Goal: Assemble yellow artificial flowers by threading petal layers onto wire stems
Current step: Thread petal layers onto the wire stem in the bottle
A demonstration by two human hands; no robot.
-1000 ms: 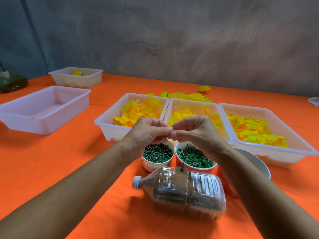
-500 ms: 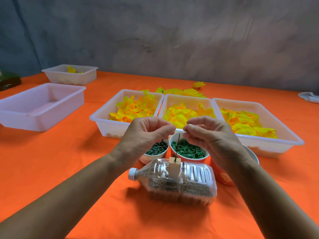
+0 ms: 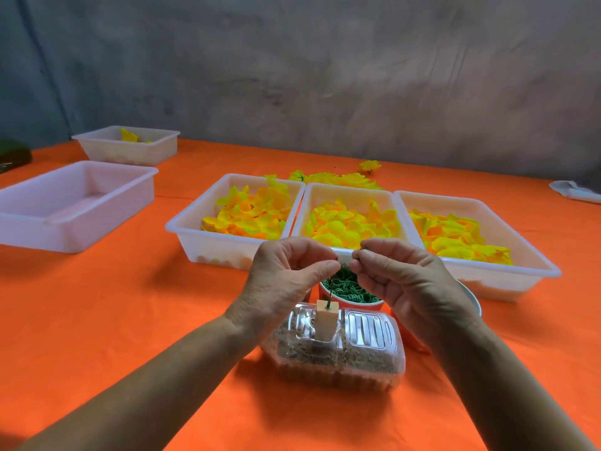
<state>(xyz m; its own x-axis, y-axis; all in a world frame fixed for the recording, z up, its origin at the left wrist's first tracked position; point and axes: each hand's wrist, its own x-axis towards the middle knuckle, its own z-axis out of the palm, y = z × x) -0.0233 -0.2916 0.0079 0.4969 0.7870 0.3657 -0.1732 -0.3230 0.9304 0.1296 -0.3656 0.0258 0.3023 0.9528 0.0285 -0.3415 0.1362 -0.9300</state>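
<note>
Hands have parted: left hand (image 3: 286, 275) pinches wire stem (image 3: 331, 292) top, right hand (image 3: 400, 278) pinches a tiny green piece. Keep stem upright in block (image 3: 325, 322) while threading.

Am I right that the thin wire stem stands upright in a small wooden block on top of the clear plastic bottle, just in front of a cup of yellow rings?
Not quite: in the head view the rings in the cup are green. The wire stem does stand in the wooden block on the bottle.
</note>
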